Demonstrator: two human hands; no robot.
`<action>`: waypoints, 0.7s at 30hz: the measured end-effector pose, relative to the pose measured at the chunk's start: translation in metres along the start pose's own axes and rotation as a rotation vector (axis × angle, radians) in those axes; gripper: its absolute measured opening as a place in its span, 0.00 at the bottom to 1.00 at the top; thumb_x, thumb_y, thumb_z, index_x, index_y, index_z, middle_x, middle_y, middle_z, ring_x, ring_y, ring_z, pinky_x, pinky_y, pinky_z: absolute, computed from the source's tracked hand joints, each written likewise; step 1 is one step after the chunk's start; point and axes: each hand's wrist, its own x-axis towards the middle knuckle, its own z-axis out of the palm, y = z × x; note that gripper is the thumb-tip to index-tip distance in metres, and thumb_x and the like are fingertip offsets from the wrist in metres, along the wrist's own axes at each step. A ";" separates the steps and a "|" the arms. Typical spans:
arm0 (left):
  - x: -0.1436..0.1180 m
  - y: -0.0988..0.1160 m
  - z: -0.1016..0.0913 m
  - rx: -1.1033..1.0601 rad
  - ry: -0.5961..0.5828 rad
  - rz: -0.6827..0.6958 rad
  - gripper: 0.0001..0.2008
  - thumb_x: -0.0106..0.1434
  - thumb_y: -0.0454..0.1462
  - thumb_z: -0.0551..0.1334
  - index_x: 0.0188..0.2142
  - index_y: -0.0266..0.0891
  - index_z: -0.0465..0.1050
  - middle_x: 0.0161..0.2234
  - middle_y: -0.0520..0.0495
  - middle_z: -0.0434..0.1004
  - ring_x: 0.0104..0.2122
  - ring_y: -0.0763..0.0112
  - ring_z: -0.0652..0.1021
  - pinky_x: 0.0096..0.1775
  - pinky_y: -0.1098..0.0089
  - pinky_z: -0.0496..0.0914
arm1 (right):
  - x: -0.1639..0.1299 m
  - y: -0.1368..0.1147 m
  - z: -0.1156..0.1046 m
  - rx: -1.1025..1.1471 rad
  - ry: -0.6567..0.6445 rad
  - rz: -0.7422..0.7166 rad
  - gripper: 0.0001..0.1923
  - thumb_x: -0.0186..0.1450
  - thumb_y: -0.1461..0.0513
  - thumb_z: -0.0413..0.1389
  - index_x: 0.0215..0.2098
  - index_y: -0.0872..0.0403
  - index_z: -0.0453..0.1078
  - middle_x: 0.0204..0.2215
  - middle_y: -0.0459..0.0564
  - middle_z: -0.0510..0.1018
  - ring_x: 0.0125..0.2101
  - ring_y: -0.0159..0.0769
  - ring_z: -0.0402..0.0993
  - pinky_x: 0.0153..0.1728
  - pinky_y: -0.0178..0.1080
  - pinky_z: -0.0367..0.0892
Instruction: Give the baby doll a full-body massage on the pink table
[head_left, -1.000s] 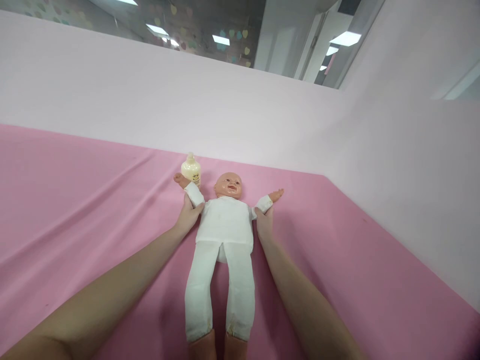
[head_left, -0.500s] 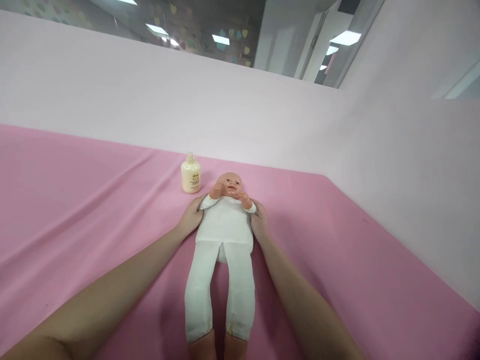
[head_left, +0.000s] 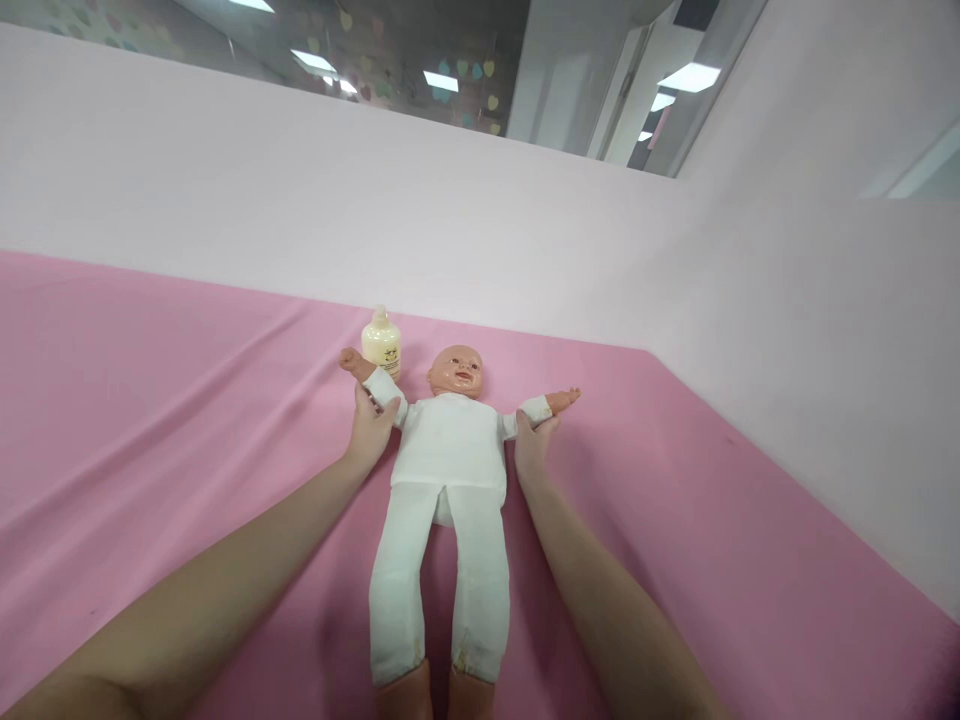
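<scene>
Your left hand (head_left: 371, 430) and right hand (head_left: 532, 450) each curl around an arm of the doll (head_left: 450, 440), presumably to hold both outspread.

Bare left forearm (head_left: 247, 560), widest near the elbow crease (head_left: 129, 690), narrowing to a slim wrist (head_left: 352, 466), bare tapered right forearm (head_left: 607, 590), bare left hand (head_left: 372, 428), bare right hand (head_left: 533, 450)

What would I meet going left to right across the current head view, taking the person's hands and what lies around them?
Left hand → doll's head → right hand → white side wall. The bottle is left out, as it shares the left hand's span.
</scene>
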 end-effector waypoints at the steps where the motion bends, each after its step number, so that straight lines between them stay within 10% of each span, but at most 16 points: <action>1: 0.000 0.003 0.000 0.015 0.000 0.020 0.30 0.61 0.39 0.63 0.61 0.45 0.54 0.55 0.40 0.68 0.49 0.60 0.75 0.48 0.59 0.74 | -0.001 -0.004 0.000 0.002 0.013 -0.009 0.44 0.64 0.56 0.52 0.70 0.51 0.32 0.72 0.60 0.39 0.70 0.46 0.45 0.66 0.53 0.54; 8: -0.002 0.005 0.002 0.113 -0.090 0.223 0.35 0.64 0.36 0.59 0.68 0.48 0.49 0.61 0.40 0.64 0.57 0.58 0.70 0.58 0.54 0.67 | -0.007 -0.021 0.002 -0.042 -0.033 -0.091 0.31 0.63 0.62 0.51 0.65 0.50 0.55 0.60 0.57 0.65 0.61 0.46 0.62 0.62 0.56 0.58; 21: 0.001 -0.010 0.003 0.468 -0.337 0.444 0.32 0.57 0.25 0.50 0.57 0.45 0.73 0.54 0.44 0.73 0.55 0.58 0.71 0.60 0.50 0.64 | -0.006 -0.005 0.005 -0.222 -0.311 -0.269 0.33 0.55 0.73 0.44 0.50 0.45 0.76 0.54 0.48 0.74 0.56 0.40 0.67 0.62 0.50 0.60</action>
